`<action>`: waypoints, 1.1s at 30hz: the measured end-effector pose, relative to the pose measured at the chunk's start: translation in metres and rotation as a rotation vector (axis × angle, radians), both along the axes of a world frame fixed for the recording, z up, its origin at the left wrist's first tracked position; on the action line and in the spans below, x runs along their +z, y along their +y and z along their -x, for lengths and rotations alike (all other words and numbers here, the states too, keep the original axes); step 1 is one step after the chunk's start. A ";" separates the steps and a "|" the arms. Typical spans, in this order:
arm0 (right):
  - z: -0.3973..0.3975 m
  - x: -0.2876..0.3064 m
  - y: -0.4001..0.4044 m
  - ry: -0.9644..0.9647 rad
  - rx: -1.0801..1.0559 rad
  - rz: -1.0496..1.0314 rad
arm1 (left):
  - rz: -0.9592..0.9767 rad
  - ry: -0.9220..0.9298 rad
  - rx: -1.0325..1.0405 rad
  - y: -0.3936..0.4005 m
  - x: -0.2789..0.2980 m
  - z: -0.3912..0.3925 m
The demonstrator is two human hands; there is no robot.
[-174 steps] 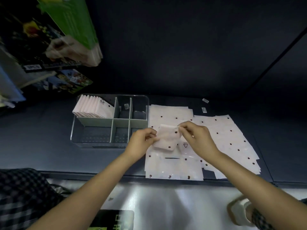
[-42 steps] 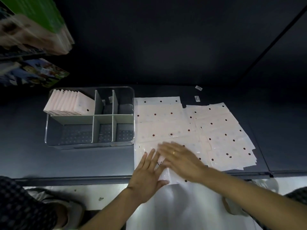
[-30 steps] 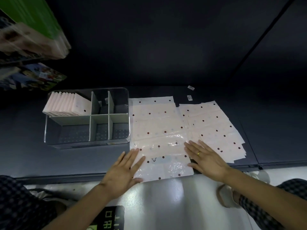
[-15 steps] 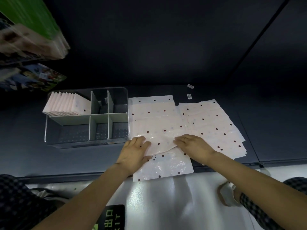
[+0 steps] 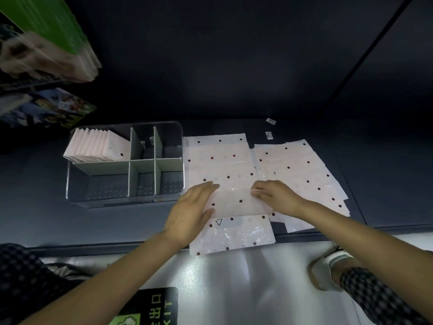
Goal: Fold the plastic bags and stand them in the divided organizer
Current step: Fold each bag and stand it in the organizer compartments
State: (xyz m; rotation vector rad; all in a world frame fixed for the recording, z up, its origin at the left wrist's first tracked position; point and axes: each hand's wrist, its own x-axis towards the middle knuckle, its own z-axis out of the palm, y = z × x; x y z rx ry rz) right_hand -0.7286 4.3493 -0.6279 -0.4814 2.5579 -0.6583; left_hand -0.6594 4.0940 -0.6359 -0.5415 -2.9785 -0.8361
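- Since half a second ago, the far part of the top bag (image 5: 236, 202) has been brought over toward the person, so a folded band now lies across its middle, with its near part and a small triangle mark uncovered below.
- Left hand (image 5: 192, 213) lies flat on the left end of the fold, fingers together and pressing down.
- Right hand (image 5: 276, 197) rests on the right end, fingertips bent onto the folded edge; whether it pinches the plastic, I cannot tell.
- More dotted bags (image 5: 302, 170) lie spread flat on the dark shelf (image 5: 386, 184), behind and right of the hands.
- Just left of them stands the clear organizer (image 5: 126, 200); a row of folded bags (image 5: 96, 146) stands in its far left compartment.
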 end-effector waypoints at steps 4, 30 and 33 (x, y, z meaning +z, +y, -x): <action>0.015 -0.014 -0.010 0.027 -0.118 -0.018 | 0.200 0.107 -0.096 0.020 -0.008 -0.005; -0.033 -0.050 0.017 0.248 0.150 -0.264 | 0.571 -0.298 -0.053 0.019 -0.043 0.006; -0.031 -0.038 0.022 0.428 0.309 -0.343 | 0.558 -0.342 -0.055 0.020 -0.038 0.006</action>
